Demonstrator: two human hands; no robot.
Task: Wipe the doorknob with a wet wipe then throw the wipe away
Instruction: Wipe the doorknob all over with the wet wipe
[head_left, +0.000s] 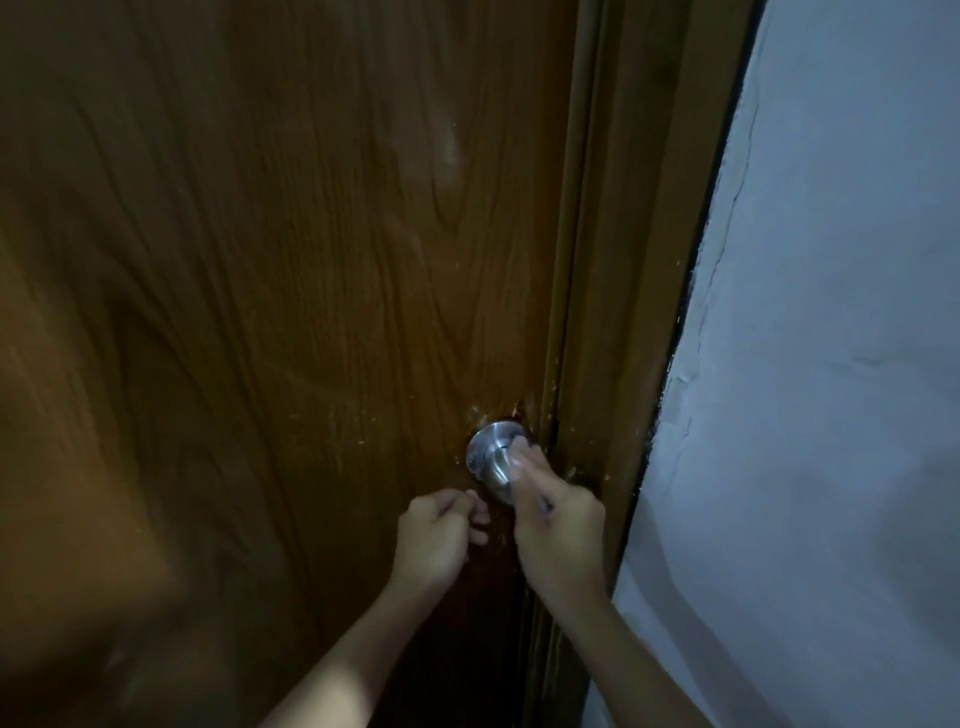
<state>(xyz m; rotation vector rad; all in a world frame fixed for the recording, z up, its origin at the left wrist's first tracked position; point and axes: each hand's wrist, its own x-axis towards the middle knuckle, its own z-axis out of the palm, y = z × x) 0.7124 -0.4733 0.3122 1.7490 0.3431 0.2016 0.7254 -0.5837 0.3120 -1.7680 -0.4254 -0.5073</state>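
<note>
Although dim light and blur soften nearly everything, the brown wood-grain door (285, 260) fills most of the view, running off the top, left and bottom edges. Its left third, toward nine o'clock, dissolves into a smeared brown haze where no grain can be read. At three o'clock from the door stands the door frame (639, 260), a lighter brown strip, and beyond it the pale bluish wall (841, 312), cut off at the right edge and marked with thin cracks along its border.

Both forearms enter from six o'clock, their elbows out of view. The right hand (558, 525) reaches up to the doorknob (491, 460), which sits low on the door, at about five o'clock from the picture's centre, close to the frame. Its fingers (524, 457) are closed over the knob's right side and touch the metal; the hand hides that half of the knob, so only the shiny left part and its round plate show. Whether a wet wipe lies under those fingers cannot be made out.

The left hand (436, 535) hangs at seven o'clock from the knob, just beside it and not touching. Its fingers are curled in toward the palm, thumb tip against fingertips; whether they pinch anything is hard to tell.
</note>
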